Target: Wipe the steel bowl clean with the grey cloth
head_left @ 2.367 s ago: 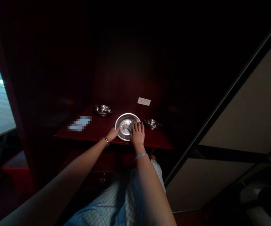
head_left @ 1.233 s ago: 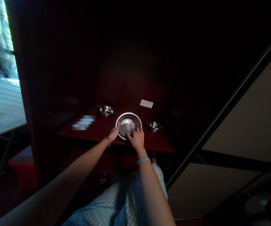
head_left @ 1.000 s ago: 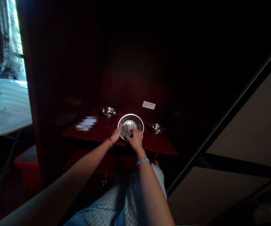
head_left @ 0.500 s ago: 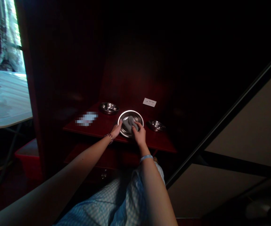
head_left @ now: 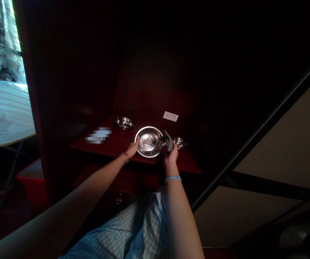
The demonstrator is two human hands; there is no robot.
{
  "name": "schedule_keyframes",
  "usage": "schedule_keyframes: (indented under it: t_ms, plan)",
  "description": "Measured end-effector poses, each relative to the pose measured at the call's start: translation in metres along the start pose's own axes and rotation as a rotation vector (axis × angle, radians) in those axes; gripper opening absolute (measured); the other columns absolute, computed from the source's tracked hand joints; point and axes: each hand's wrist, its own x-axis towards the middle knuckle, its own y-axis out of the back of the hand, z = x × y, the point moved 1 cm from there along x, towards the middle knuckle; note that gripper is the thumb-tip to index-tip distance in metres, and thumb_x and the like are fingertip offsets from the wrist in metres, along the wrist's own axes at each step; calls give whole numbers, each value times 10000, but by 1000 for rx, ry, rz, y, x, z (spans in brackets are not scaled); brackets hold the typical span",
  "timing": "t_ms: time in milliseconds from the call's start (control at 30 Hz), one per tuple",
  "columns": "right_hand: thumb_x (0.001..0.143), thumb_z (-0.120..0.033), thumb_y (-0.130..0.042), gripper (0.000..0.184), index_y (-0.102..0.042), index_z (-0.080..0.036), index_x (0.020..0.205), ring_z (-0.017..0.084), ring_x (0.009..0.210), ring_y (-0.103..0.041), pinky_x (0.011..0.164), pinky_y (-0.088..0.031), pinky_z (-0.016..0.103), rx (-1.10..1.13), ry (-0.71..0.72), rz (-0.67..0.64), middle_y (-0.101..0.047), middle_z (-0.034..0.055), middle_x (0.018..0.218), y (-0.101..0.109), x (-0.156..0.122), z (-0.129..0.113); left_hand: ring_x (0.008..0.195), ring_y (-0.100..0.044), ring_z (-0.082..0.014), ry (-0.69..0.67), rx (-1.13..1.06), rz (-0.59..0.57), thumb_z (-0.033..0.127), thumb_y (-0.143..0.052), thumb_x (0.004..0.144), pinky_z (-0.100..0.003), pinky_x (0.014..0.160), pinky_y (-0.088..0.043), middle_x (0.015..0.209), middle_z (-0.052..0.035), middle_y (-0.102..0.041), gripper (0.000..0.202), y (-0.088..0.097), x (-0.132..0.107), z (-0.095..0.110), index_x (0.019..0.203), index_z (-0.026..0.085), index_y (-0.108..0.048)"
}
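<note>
A shiny steel bowl [head_left: 146,142] is tilted toward me above the front of a dark red shelf [head_left: 106,145]. My left hand [head_left: 133,148] grips its left rim, thumb on the inside. In my right hand [head_left: 172,154] is a grey cloth [head_left: 168,141], held at the bowl's right rim. The fingers of that hand are partly hidden behind the cloth. Behind and to the left sits another steel bowl [head_left: 124,123]. A smaller steel bowl [head_left: 181,143] stands to the right, partly covered by my right hand.
A blurred-out white item [head_left: 98,135] lies on the shelf's left part. On the back panel is a white socket plate [head_left: 170,116]. Below the shelf is a drawer with a metal latch [head_left: 119,198]. To the left stand a pale table [head_left: 8,111] and a red bin [head_left: 33,181].
My right hand has moved right with the cloth, from inside the bowl to its right rim. The bowl's inner base now shows. My left hand keeps its hold.
</note>
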Motion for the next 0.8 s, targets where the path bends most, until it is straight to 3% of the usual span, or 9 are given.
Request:
schedule_keyframes:
  t_ms: [67,133,300,400,567,700,800]
  plan:
    - [799,-427,-428,321,-597,-208,961,167,803,-659,647,-561,275,54,-65,69,-691,24,866,0,1,-3,1153,-611,-271,-6,2,-10,717,-261,857,-311,961,-431,1120,-187,-704,786,0,-1,1,1115,89,-658]
    - [801,-417,-424,296,-591,-213,935,166,819,-660,653,-564,271,74,-100,45,-689,28,867,-3,-2,-8,1144,-614,-279,-2,-3,-1,705,-284,861,-315,951,-435,1087,-188,-714,765,0,-2,3,1101,85,-664]
    - [801,-429,-449,330,-589,-225,1019,182,940,-645,758,-570,318,17,-110,-266,-680,54,1020,-16,-17,-19,1117,-626,-275,11,-36,-8,678,-309,873,-317,935,-439,1061,-182,-723,724,1,-6,8,1098,92,-669]
    - [803,-401,-445,300,-593,-221,992,189,950,-642,771,-573,325,-8,-159,-358,-681,55,988,-23,-25,-20,1095,-636,-278,13,-54,-22,695,-318,858,-319,921,-445,1043,-179,-728,738,1,-7,9,1094,92,-671]
    - [812,-355,-434,197,-561,-210,858,174,918,-661,813,-562,309,54,-230,-385,-690,56,946,-26,-28,-17,1113,-630,-277,2,-49,-32,716,-304,847,-318,945,-433,1053,-181,-724,772,0,-5,7,1093,83,-669]
    - [839,-322,-408,188,-556,-213,878,175,1094,-629,906,-523,319,-14,-242,-433,-675,72,1136,-26,-28,-14,1129,-622,-270,-4,-64,-38,701,-297,857,-318,956,-431,1091,-183,-714,765,-1,-4,6,1120,82,-661]
    - [840,-279,-482,123,-583,-234,894,149,1166,-597,902,-510,263,42,-317,-393,-656,27,1215,-26,-29,-11,1106,-633,-272,-1,-58,-31,708,-294,853,-327,952,-439,1072,-175,-722,771,0,-4,5,1102,85,-672]
